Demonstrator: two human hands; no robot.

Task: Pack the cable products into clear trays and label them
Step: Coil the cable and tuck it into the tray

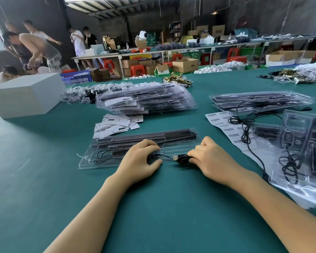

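A clear tray (pixel 91 157) lies on the green table in front of me, with long black bars along its far side and a small cable loop at its left end. My left hand (pixel 140 159) pinches a black cable over the tray's near edge. My right hand (pixel 210 157) grips the coiled black USB cable (pixel 181 158), whose silver plug points left between my hands. A sheet of barcode labels (pixel 224 128) lies to the right.
A stack of filled trays (pixel 150 101) and loose white cards (pixel 115 125) sit beyond the tray. More trays (pixel 261 101) and opened trays with cables (pixel 303 152) lie at right. A white box (pixel 26 95) stands at left. People work in the background.
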